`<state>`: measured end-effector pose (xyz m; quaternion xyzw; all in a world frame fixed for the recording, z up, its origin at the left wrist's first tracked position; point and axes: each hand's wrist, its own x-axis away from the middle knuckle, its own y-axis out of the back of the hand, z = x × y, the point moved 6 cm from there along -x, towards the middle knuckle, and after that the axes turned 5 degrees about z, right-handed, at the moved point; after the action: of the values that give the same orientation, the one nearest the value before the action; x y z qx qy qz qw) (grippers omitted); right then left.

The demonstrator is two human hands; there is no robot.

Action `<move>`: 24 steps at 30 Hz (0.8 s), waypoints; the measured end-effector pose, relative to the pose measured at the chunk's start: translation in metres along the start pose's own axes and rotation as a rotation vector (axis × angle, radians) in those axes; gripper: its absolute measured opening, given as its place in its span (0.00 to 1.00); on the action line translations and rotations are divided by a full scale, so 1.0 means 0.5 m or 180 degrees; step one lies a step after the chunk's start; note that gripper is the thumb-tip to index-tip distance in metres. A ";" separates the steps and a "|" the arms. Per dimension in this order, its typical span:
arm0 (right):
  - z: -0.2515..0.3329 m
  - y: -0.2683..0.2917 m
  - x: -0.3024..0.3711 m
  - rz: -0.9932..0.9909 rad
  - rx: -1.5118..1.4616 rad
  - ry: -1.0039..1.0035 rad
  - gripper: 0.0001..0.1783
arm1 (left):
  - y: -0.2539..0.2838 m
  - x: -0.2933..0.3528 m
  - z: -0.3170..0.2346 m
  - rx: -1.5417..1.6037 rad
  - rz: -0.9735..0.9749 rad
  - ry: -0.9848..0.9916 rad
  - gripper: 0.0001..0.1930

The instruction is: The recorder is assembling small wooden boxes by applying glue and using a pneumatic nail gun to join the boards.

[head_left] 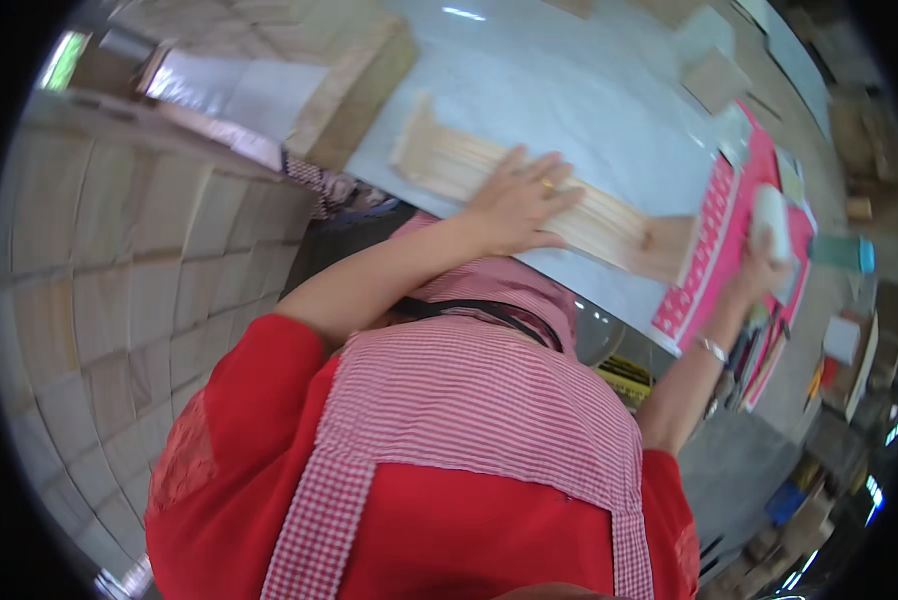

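My left hand (527, 203) lies over a long pale wooden piece (604, 228), its fingers stretched out and a ring on one of them. Ridges or slats run along the wood, and its left end (416, 140) stands up a little. At the right of the table, my right hand (766, 268) is closed round a white cylindrical thing (771, 222) that looks like a bottle. It is held above a bright pink cloth or sheet with a white-dotted part (710, 215). Motion blurs this hand and the white thing.
A white-topped table (569, 100) spans the front. A wooden block or box (354, 95) stands at its far left. Stacked wooden boxes (149, 220) rise on my left. A teal-capped container (849, 253) and several tools (759, 350) lie at the right, with wooden pieces (714, 80) farther back.
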<state>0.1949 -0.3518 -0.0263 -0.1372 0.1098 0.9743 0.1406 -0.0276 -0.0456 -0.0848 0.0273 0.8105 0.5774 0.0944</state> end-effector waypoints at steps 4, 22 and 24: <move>0.163 -0.023 0.090 0.0818 -0.1341 0.0501 0.24 | -0.008 -0.040 -0.016 0.0069 -0.0019 -0.0097 0.36; 0.314 -0.280 0.433 0.2958 -0.0433 0.1205 0.35 | -0.033 -0.032 -0.014 0.0632 -0.0978 0.0138 0.31; 0.321 -0.280 0.435 0.2997 -0.0339 0.1456 0.34 | -0.028 -0.029 -0.015 0.0584 -0.1106 0.0122 0.32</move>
<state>-0.0014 -0.1271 0.0350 -0.2891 0.1377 0.8814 -0.3472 -0.0137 -0.0593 -0.0939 -0.1156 0.8539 0.4765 0.1743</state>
